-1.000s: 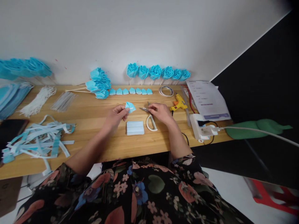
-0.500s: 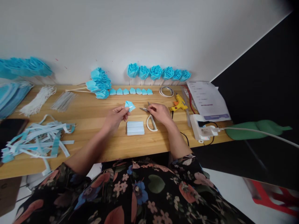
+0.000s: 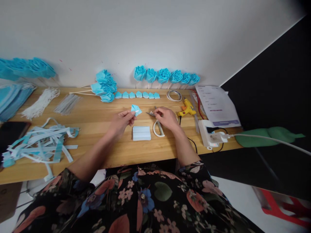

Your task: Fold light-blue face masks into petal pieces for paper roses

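Between the thumb and fingers of my left hand [image 3: 125, 118] is a small folded blue petal [image 3: 136, 110], with a white strip showing on its face. To its right, my right hand [image 3: 166, 116] is closed at the middle of a pair of scissors [image 3: 158, 128] with white handles. The blades point left toward the petal, and the hand covers part of the scissors. A stack of pale blue folded pieces [image 3: 141, 133] lies on the wooden table just below the hands. Behind them runs a row of small folded blue petals [image 3: 139, 94].
Blue flowers on sticks [image 3: 164, 76] lean on the wall, with more flowers [image 3: 104, 86] lying left. A yellow glue gun [image 3: 187, 108], a power strip [image 3: 206, 134] and papers [image 3: 216, 105] are right. Cut strips [image 3: 43, 144] and a phone [image 3: 13, 132] are left.
The view has shifted very slightly. Both hands keep nearly the same pose, the left still on the petal and the right still at the scissors.
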Demonstrator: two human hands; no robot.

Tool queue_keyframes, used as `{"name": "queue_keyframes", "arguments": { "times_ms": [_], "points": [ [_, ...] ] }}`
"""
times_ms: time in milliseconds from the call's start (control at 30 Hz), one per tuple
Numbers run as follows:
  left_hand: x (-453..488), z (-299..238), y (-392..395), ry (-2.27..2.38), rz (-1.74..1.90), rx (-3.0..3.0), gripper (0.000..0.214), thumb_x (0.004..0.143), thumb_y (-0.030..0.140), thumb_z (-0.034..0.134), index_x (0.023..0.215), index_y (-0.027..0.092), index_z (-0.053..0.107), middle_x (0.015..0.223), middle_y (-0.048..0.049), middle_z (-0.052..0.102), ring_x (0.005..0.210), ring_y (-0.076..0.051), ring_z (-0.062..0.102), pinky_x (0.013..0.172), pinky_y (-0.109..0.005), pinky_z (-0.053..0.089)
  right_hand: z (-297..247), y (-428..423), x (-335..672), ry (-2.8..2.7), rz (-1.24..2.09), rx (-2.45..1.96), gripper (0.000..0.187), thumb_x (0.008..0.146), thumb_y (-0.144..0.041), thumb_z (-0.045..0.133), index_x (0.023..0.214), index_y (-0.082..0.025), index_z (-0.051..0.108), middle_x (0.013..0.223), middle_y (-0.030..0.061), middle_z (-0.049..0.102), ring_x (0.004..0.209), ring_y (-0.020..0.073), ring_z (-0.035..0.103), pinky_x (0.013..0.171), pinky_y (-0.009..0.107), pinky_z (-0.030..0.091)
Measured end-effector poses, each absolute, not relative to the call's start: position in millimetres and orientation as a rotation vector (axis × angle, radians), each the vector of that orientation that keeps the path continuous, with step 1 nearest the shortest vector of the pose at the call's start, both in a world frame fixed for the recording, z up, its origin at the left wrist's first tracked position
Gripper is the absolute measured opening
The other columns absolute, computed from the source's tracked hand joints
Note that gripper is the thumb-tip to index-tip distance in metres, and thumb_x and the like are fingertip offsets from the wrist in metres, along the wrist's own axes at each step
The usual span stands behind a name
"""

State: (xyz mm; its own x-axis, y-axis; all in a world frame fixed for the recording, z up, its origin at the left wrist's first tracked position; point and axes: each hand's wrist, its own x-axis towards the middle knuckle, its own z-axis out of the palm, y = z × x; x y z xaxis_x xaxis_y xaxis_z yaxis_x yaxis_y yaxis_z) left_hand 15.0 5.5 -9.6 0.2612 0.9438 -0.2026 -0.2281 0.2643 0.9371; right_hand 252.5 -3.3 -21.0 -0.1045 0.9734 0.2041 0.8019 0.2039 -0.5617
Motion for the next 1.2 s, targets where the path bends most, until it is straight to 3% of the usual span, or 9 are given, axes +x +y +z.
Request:
{"name": "queue_keyframes", "arguments": {
  "times_ms": [633, 867, 1200],
  "points": [
    [16, -9, 5, 0.97, 0.976, 0.947, 0.028, 0.07, 0.038, 0.08, 0.066, 0.014, 0.066, 0.063, -0.0009, 0.062, 0.051, -0.007, 0.049, 0.05, -0.022, 0.035, -26, 2, 248, -1.853, 0.415, -1.637, 0.016, 0.088, -0.027, 0.059, 0.097, -0.021, 0.071, 0.094, 0.0052, 0.074, 0.082, 0.0199, 0.064, 0.077, 0.033, 0.046],
    [14, -14, 6, 0.951, 0.975, 0.972, 0.029, 0.071, 0.04, 0.079, 0.065, 0.014, 0.067, 0.06, -0.0009, 0.06, 0.052, -0.007, 0.048, 0.05, -0.021, 0.035, -32, 9, 240, -1.862, 0.382, -1.69, 0.012, 0.086, -0.028, 0.061, 0.086, -0.022, 0.072, 0.088, 0.0039, 0.073, 0.082, 0.0198, 0.062, 0.072, 0.031, 0.043],
    [15, -16, 7, 0.964, 0.968, 0.964, 0.026, 0.071, 0.037, 0.08, 0.068, 0.014, 0.068, 0.064, -0.0022, 0.063, 0.054, -0.008, 0.05, 0.051, -0.022, 0.037, -43, 16, 243, -1.516, 0.657, -1.663, 0.015, 0.08, -0.03, 0.059, 0.078, -0.02, 0.069, 0.079, 0.0021, 0.074, 0.075, 0.0176, 0.065, 0.072, 0.029, 0.047]
  ]
}}
